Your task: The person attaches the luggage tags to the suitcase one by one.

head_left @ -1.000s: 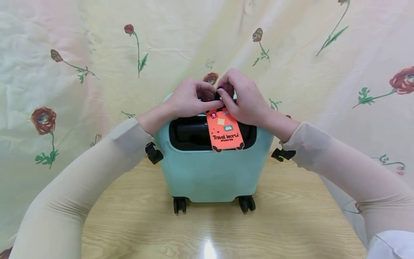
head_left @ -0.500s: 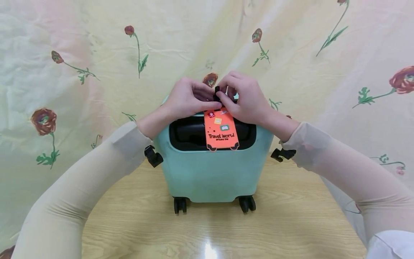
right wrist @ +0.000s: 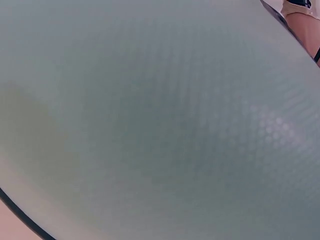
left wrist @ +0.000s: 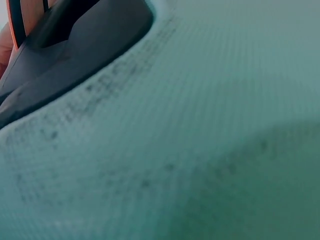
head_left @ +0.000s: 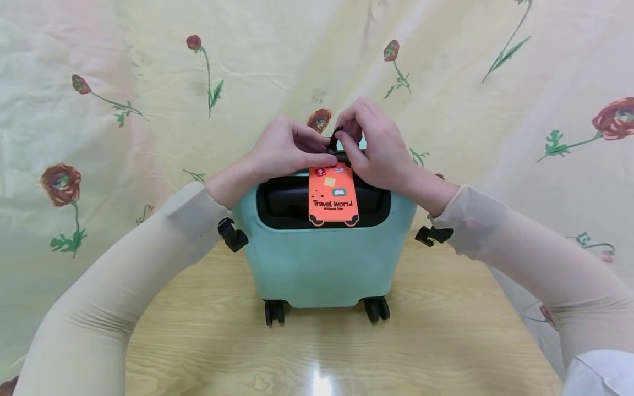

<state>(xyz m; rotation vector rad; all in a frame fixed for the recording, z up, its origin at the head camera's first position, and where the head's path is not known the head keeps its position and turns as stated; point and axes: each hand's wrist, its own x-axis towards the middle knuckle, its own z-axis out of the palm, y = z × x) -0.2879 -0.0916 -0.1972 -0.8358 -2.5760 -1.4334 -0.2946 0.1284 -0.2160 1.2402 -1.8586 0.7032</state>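
Note:
An orange luggage tag [head_left: 333, 201] printed "Travel World" hangs over the black handle recess [head_left: 287, 201] of a mint-green suitcase [head_left: 322, 269], which stands upright on its wheels. From the tag's top rises a black strap [head_left: 333, 143], bent in a loop at the suitcase handle. My left hand [head_left: 287, 147] pinches the strap's lower part from the left, thumb below and fingers behind. With thumb and forefinger, my right hand [head_left: 380, 147] pinches the upper end of the strap. Suitcase shell [left wrist: 200, 125] fills most of the left wrist view, and shell [right wrist: 160, 120] nearly all of the right one.
The suitcase stands on a wooden table [head_left: 322, 352], its black wheels [head_left: 377, 309] toward me. A flowered cloth [head_left: 267, 66] hangs behind it. Black buckles [head_left: 233, 235] sit at both wrists, close to the suitcase sides.
The tag has swung left and now hangs nearly straight. My right hand has lifted slightly, drawing the strap end up; the left hand keeps almost the same place.

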